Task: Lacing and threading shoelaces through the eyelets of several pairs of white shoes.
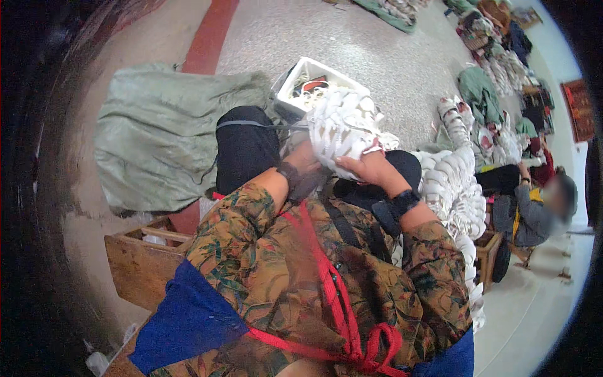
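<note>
A white woven piece made of interlaced strips [342, 125] rests over my knees. My right hand [370, 168] grips its lower edge, fingers curled on the strips. My left hand [303, 160] is pressed against its left underside and is partly hidden behind it. Both wrists wear dark bands. My sleeves are patterned in brown and green, and a red strap crosses my lap.
A white tub [301, 81] with strips stands just beyond my knees. A large green sack [157, 132] lies on the floor to the left. A stack of white woven pieces [455, 188] piles up on my right. Another person [534, 207] sits at the right. A wooden stool [141, 261] is under me.
</note>
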Motion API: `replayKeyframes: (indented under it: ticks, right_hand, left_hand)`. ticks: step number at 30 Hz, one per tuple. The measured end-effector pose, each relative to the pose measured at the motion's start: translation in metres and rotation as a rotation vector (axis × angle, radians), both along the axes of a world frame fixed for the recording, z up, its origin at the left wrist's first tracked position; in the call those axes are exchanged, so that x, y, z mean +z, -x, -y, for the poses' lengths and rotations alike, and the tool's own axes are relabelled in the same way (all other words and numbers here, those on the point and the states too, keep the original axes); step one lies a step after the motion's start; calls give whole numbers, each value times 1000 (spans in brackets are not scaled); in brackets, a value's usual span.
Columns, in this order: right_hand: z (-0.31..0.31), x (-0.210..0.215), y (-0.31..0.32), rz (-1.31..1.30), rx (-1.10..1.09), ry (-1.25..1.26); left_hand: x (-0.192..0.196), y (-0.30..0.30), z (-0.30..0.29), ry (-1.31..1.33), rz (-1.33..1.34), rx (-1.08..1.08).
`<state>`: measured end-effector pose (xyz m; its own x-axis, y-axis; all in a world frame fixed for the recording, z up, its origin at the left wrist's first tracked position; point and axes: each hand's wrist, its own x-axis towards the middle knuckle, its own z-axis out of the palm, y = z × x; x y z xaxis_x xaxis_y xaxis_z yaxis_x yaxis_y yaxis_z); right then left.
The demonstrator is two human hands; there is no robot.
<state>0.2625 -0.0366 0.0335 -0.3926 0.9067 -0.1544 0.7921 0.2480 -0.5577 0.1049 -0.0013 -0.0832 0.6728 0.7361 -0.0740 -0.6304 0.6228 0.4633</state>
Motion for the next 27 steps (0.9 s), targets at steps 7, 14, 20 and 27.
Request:
replayKeyframes:
  ticks: [7, 14, 20, 27]
  right_hand:
    - [0, 10, 13, 99, -98, -57]
    - [-19, 30, 53, 311, 4, -116]
    - [-38, -8, 58, 510, 72, -371]
    - [-51, -10, 44, 461, 124, -32]
  left_hand:
    - [17, 11, 2, 34, 10, 38]
    - [-83, 36, 5, -701, -936, 523]
    - [-37, 44, 3, 70, -780, 144]
    - [102, 11, 14, -864, -745, 755]
